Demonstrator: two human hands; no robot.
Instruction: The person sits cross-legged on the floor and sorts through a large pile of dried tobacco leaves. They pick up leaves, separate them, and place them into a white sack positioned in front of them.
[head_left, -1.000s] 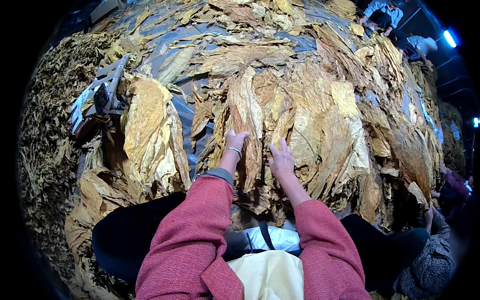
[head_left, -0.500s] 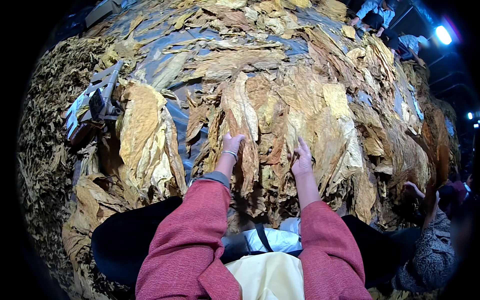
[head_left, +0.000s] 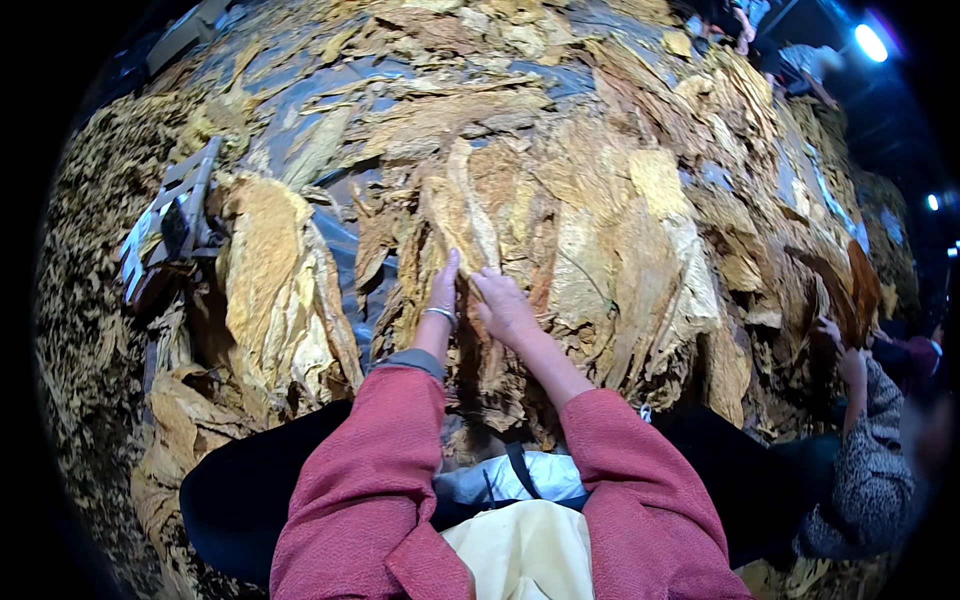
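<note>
The right hand [head_left: 508,308] has slid over beside the left hand [head_left: 443,290]. Both press flat, fingers open, on one dry leaf [head_left: 462,215] pointing to twelve o'clock; maybe not gripping it.

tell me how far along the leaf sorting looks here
Looks early to midway, judging from the piles. Done: a stack of yellow leaves lies set apart at the left on the dark sheet. In hand: left hand and right hand press side by side on one dried leaf. Left: the big loose heap ahead remains spread out.
</note>
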